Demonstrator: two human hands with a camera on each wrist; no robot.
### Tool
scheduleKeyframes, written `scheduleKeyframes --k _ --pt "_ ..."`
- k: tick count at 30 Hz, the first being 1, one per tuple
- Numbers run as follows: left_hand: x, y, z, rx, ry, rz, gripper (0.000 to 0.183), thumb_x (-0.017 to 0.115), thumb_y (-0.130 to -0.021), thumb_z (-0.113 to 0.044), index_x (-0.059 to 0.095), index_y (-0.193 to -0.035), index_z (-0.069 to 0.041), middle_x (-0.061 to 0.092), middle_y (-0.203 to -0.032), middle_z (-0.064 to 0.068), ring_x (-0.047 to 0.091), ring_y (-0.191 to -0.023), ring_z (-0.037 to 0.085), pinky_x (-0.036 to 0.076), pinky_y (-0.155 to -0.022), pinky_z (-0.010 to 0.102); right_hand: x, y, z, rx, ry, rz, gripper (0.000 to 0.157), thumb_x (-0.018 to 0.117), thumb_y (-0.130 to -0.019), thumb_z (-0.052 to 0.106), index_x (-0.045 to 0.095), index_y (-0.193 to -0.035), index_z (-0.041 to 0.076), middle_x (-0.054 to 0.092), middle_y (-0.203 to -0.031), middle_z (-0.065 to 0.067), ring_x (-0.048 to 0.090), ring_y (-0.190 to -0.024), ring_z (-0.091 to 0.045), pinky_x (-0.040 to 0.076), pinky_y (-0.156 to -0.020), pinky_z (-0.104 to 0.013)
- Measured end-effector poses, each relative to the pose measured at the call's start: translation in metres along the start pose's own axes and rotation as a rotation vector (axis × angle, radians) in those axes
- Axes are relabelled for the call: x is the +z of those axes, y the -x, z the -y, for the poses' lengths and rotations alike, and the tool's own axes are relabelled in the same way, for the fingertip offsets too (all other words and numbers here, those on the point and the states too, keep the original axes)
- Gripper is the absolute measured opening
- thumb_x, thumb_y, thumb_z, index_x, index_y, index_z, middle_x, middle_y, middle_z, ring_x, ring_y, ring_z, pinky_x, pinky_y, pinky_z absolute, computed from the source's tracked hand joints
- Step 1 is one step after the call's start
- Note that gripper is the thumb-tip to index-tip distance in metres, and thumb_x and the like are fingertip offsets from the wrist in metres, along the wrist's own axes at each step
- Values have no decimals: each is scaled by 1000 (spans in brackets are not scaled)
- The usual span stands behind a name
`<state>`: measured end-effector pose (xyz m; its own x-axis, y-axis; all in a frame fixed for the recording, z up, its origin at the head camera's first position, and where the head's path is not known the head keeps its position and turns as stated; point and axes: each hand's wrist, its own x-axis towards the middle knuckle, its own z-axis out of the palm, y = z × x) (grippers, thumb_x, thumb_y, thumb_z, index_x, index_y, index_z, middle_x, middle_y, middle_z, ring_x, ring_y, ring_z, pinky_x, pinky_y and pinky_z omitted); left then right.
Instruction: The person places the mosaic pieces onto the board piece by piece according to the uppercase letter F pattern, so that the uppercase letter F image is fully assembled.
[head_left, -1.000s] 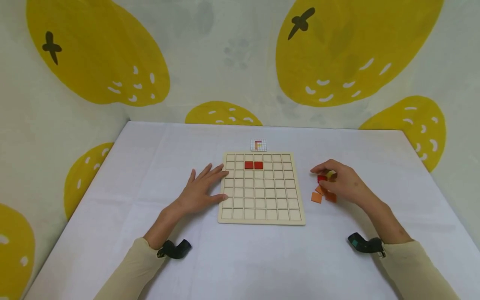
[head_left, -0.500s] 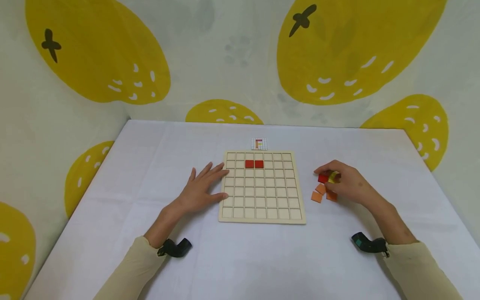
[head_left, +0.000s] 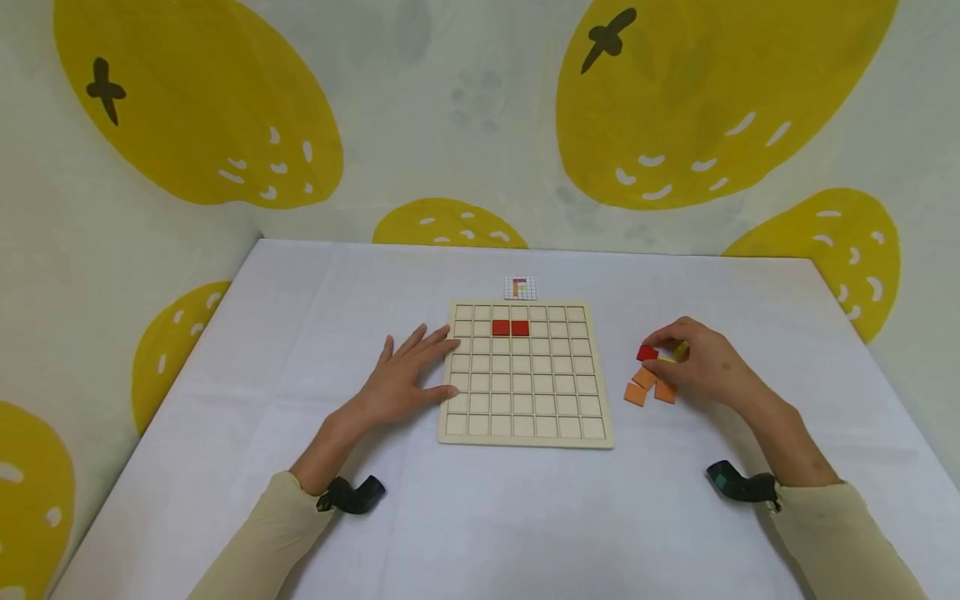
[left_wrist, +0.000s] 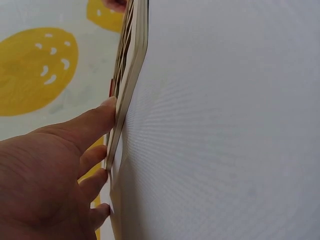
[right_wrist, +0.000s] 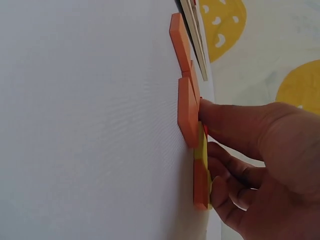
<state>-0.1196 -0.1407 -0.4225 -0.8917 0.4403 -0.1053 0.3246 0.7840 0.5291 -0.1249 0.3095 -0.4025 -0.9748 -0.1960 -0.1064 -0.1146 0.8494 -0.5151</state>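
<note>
Red tile (head_left: 647, 354) is pinched by right hand (head_left: 703, 360) | orange tiles (head_left: 635, 395) beside it | board (head_left: 532, 385) is touched by spread left hand (head_left: 402, 375)

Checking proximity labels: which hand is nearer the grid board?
Left. The left hand touches the grid board at its left edge; the right hand is apart from it, beyond its right edge, pinching a red tile.

Looks like matt wood in the pale square gridded board (head_left: 523, 383), smooth in orange square tiles (head_left: 635, 394), cloth-like across the white surface (head_left: 525, 525).
</note>
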Motion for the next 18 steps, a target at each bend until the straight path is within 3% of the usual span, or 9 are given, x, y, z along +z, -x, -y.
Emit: scheduleKeyframes --k 18 --pt "-2 1 -2 -8 12 -1 74 74 -95 -42 43 -160 -26 27 -174 -3 10 -166 30 -4 -127 72 7 -15 17 -39 -63 -27 29 76 -95 17 72 -123 9 66 -112 -11 59 -100 -26 51 -79 -25"
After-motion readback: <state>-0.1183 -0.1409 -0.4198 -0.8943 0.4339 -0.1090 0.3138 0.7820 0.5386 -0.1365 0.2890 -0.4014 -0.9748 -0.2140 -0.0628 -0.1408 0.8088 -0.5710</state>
